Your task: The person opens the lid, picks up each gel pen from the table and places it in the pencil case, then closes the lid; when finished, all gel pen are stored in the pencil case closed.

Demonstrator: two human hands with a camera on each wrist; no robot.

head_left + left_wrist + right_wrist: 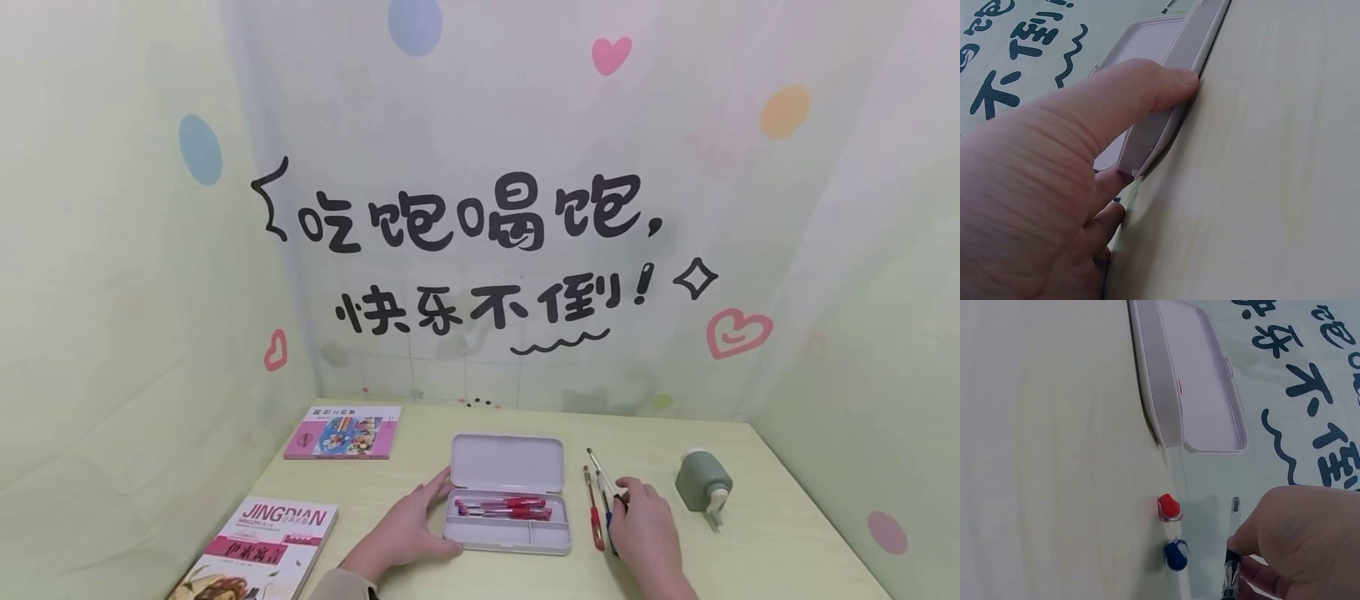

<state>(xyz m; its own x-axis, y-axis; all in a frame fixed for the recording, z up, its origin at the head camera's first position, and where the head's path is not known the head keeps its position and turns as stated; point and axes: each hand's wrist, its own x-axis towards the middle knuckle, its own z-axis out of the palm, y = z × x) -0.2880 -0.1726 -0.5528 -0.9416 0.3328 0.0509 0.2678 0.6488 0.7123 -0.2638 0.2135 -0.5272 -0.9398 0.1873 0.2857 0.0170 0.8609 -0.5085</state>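
An open pale lilac pencil case (506,463) lies on the table with several red pens (517,503) in its long rear compartment. My left hand (411,527) grips the case's left end; in the left wrist view the thumb (1175,84) presses its front wall and the other fingers lie round the end. To the right of the case, my right hand (647,530) pinches a black-capped clear pen (1232,572) between thumb and fingers. Beside that pen, a red pen (593,510) and a blue pen (1175,555) lie on the table, the blue one partly hidden by the hand.
A grey-green pump bottle (702,481) stands right of my right hand. Two books are at the left, a pink-and-blue one (343,433) behind and a white one (262,546) nearer. Printed curtain walls (480,367) enclose the table's back and sides.
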